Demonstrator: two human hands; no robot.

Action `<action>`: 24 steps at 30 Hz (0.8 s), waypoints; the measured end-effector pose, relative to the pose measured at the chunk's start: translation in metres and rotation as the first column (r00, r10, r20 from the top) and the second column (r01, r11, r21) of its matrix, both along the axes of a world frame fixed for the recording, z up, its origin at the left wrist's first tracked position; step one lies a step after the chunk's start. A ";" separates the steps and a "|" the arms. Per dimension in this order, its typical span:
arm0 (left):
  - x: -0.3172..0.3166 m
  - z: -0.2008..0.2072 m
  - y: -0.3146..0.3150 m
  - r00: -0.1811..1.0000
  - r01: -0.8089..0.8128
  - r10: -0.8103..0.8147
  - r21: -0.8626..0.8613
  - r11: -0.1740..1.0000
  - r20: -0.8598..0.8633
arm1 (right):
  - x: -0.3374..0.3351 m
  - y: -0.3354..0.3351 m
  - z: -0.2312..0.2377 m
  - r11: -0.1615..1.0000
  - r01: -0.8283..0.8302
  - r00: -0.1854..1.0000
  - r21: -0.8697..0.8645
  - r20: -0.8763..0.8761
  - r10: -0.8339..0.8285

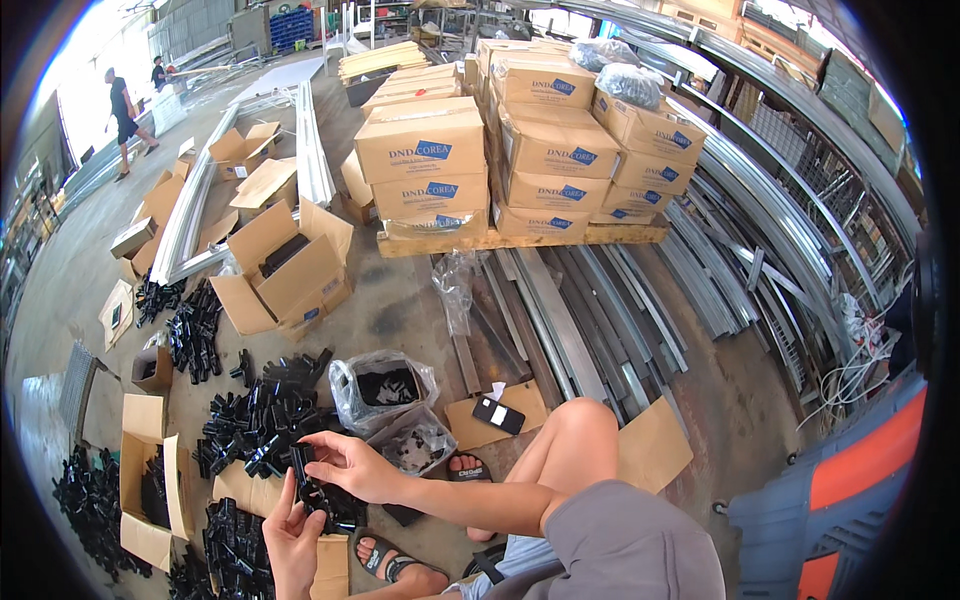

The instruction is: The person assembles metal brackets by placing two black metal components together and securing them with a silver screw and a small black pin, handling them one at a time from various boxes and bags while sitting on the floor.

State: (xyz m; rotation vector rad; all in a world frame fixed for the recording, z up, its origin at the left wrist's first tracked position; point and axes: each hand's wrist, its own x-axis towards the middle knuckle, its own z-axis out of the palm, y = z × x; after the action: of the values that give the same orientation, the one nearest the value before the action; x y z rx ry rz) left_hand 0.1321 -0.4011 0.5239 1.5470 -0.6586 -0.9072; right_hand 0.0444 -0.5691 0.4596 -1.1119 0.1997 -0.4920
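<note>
Black tubular part (pixel 301 462), held between the hands, long axis pointing outward, away from the wearer | right hand (pixel 352 470) pinches the far end, fingers narrow | left hand (pixel 292 540) grips the near end, neither closer | black pile (pixel 262 425) just beyond

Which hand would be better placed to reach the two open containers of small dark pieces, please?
Probably the right hand: it is nearer both containers, while the left hand sits farther off. Both hold the black part, so the left would need to keep it.
</note>
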 end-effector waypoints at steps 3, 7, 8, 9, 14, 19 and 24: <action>0.006 -0.005 0.007 0.996 0.030 -0.028 -0.020 0.999 0.087 | 0.009 0.009 0.006 0.999 -0.015 1.000 0.045 -0.003 0.015; 0.006 0.002 -0.008 0.993 0.117 -0.117 0.042 0.992 -0.006 | 0.002 -0.001 0.007 0.966 0.191 0.970 -0.175 -0.117 -0.213; 0.008 0.001 -0.008 0.984 0.111 -0.109 0.007 0.994 -0.138 | 0.001 -0.006 0.016 0.982 0.118 0.979 -0.147 -0.148 -0.140; 0.006 -0.003 -0.006 0.964 0.082 -0.074 0.019 0.996 -0.255 | -0.003 -0.006 0.012 0.999 0.043 0.983 -0.017 -0.180 -0.045; 0.022 -0.008 0.015 0.834 -0.030 -0.059 -0.151 0.988 -0.549 | 0.013 -0.036 -0.043 0.923 0.375 0.890 -0.090 -0.244 -0.385; 0.031 -0.010 0.022 0.822 -0.206 0.009 -0.282 0.937 -0.570 | -0.025 -0.061 -0.178 0.873 0.447 0.647 -0.194 -0.605 -0.465; 0.035 -0.010 0.021 0.810 -0.308 0.078 -0.308 0.900 -0.582 | -0.074 -0.062 -0.292 0.683 0.293 0.382 -0.669 -0.573 -0.725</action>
State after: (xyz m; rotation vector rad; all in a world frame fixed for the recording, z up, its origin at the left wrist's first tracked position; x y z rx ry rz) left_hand 0.1670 -0.3800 0.5143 0.8984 -0.2202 -0.9417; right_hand -0.0298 -0.6307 0.1676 -1.7232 1.4047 -0.5778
